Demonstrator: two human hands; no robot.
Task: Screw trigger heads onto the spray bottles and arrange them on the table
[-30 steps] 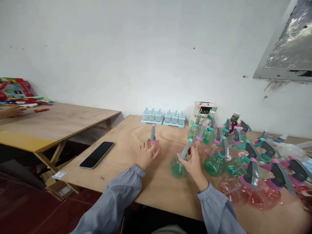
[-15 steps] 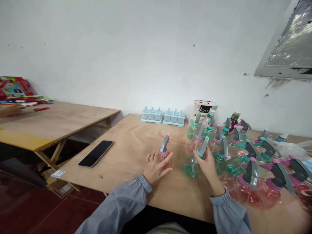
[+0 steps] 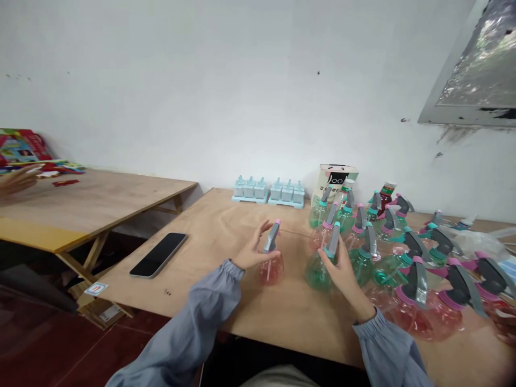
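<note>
While both bottles stand upright on the wooden table (image 3: 220,223), left hand (image 3: 253,251) sits just left of the pink spray bottle (image 3: 271,267), fingers spread, contact unclear; right hand (image 3: 343,267) curls fingers round the green spray bottle (image 3: 317,271), beside the bottle cluster (image 3: 407,252)

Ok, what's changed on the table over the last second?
Both hands slid their spray bottles rightward, toward the cluster of bottles: the left hand the pink bottle, the right hand the green bottle. The left hand now looks opened beside its bottle; the right stays on the green one. The phone and moulds unchanged.
</note>
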